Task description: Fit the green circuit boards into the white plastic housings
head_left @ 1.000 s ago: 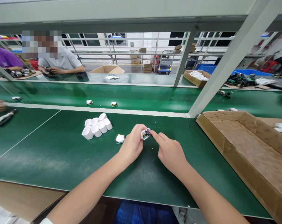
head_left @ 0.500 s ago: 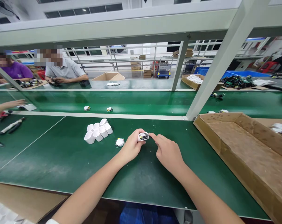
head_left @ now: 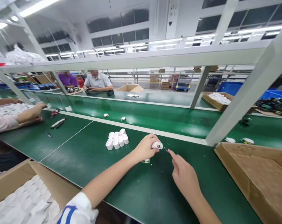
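My left hand [head_left: 147,147] is wrapped round a white housing [head_left: 157,145], its open end facing right with electronic parts visible inside. Just right of it, my right hand [head_left: 184,168] pinches a small, thin dark object [head_left: 166,149], too small to identify; a gap separates it from the housing. Below my left hand, a circuit board [head_left: 145,161] lies partly hidden on the green table [head_left: 141,193]. Several white housings [head_left: 117,140] stand grouped to the left of my hands.
A cardboard tray [head_left: 250,186] borders the right side. At lower left is a box of white housings [head_left: 21,168]. A metal post [head_left: 245,81] rises ahead on the right. Another person's arms [head_left: 31,115] reach in at far left. Small boards [head_left: 123,119] lie on the green strip beyond.
The view has turned left and tilted up. My right hand has drawn away from the housing with the small dark object. The housing in my left hand now points more to the right.
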`<act>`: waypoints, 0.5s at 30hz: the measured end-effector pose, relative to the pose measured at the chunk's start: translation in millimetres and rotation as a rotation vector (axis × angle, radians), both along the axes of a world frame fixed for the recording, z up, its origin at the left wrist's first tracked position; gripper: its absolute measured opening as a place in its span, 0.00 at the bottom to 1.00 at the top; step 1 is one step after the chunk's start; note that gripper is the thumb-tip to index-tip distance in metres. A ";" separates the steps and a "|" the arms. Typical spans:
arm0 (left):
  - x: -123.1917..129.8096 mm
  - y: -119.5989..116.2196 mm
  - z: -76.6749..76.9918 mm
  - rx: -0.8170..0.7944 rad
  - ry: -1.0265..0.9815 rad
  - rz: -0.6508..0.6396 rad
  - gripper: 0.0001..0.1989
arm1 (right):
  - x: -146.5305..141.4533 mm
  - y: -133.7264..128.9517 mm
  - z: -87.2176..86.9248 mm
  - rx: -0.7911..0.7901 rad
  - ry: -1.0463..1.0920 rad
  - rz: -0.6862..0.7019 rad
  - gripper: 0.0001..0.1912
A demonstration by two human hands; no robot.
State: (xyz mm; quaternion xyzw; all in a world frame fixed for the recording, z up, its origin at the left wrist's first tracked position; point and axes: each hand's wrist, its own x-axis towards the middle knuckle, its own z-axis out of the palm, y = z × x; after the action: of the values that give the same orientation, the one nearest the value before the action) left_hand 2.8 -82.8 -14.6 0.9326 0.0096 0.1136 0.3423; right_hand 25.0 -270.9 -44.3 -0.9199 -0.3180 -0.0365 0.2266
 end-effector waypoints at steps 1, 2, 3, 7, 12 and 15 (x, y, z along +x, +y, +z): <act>16.7 7.5 3.8 -0.021 0.041 0.054 0.14 | 1.0 0.1 -2.0 -0.016 0.014 0.020 0.27; 34.7 15.7 6.5 -0.032 0.073 0.106 0.14 | 1.6 0.1 -3.7 -0.027 0.028 0.036 0.27; 52.9 24.2 8.0 -0.038 0.095 0.150 0.14 | 1.9 -0.1 -5.1 -0.034 0.041 0.047 0.27; 112.7 51.0 1.0 -0.018 0.154 0.289 0.11 | 6.1 -3.0 -7.3 0.005 0.099 0.047 0.27; 132.3 62.9 -15.5 0.059 0.197 0.357 0.14 | 15.1 -6.6 -8.5 0.122 0.077 0.102 0.23; 113.0 73.4 -10.6 0.127 0.176 0.330 0.17 | 14.7 -5.2 -8.8 0.191 0.077 0.101 0.19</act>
State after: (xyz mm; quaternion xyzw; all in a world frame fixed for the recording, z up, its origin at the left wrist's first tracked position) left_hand 115.8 -9.4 -25.2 0.9445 0.1849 0.0867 0.2572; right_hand 39.6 -276.1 -53.1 -0.8776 -0.3500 -0.0199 0.3269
